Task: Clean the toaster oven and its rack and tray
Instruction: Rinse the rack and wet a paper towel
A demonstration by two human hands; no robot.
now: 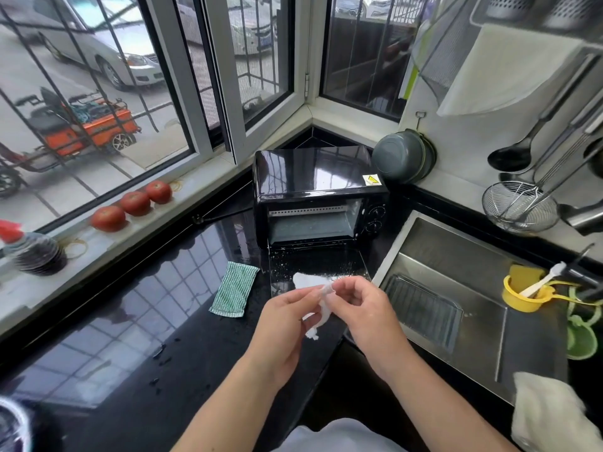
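3 tomatoes (135, 202), 1 toaster oven (318, 194), 1 green cloth (233, 289), 2 hands (284, 327), 1 rack (422, 309)

Both forearms are bare, without sleeves, watch or rings; a pale grey-white garment (339, 435) covers the body below.

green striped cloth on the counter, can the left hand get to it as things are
Probably yes. The green striped cloth lies flat on the counter just to the left of the left hand, with nothing between them. But that hand is pinching the white wipe together with the right hand.
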